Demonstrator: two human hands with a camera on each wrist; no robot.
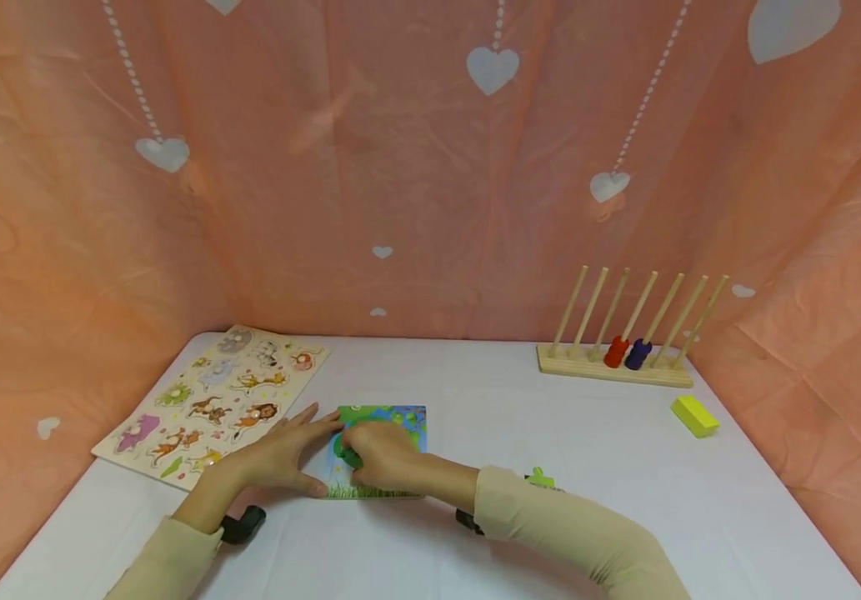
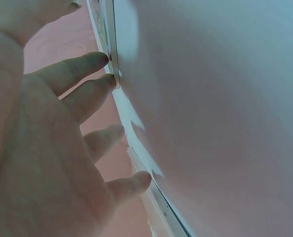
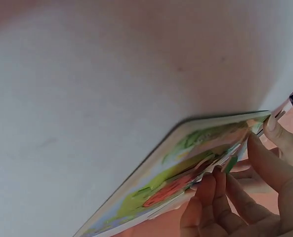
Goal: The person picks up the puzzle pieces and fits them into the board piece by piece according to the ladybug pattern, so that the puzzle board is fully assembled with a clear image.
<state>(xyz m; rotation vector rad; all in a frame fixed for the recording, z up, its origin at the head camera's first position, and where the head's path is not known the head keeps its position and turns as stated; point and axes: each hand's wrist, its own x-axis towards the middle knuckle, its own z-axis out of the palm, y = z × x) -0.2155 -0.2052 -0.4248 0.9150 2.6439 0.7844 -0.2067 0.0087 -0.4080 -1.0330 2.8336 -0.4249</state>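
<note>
A small picture puzzle board (image 1: 417, 418) with a blue and green scene lies flat on the white table. My left hand (image 1: 280, 457) rests at its left side, fingers spread, with thumb and fingertips at the edge. In the left wrist view the fingers (image 2: 89, 64) are fairly straight and grip nothing. Over the board's middle, my right hand (image 1: 385, 457) pinches a green puzzle piece (image 1: 351, 457) between thumb and fingers. The right wrist view shows the green piece (image 3: 231, 164) edge-on, close over the board's surface. Part of the picture is hidden beneath this hand.
A large animal peg puzzle (image 1: 223, 392) lies at the left. A wooden rack of upright pegs (image 1: 613, 371) with a red and a dark blue bead stands at the back right. Nearby is a yellow block (image 1: 695, 416). A lime-green piece (image 1: 540, 477) shows partly behind the right sleeve.
</note>
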